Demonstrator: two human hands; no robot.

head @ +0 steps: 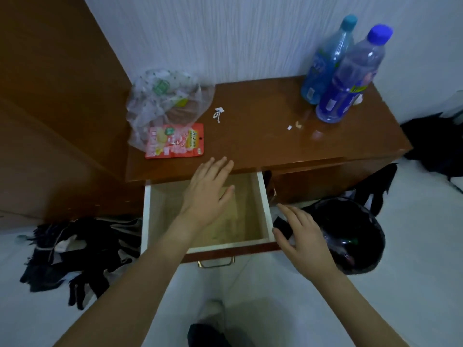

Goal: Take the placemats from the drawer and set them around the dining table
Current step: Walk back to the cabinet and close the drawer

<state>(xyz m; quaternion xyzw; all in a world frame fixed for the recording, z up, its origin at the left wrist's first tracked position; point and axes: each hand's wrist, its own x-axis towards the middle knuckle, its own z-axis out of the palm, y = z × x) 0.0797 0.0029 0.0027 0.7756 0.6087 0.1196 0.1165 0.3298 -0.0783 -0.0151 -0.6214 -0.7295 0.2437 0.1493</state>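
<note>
The drawer (264,201) of a brown wooden desk stands pulled open, with white walls and a brass handle (216,263) at its front. A pale beige placemat (233,216) lies flat on its bottom, dim and partly hidden. My left hand (208,191) hovers over the open drawer with straight, spread fingers, fingertips near the desk's front edge. My right hand (303,236) is open at the drawer's front right corner, fingers spread, holding nothing.
On the desk top (263,126) lie a clear plastic bag (167,103), a red snack packet (175,141), paper scraps and two blue bottles (343,76). A black-lined bin (350,234) stands right of the drawer. Dark clothes (75,254) lie on the floor at left.
</note>
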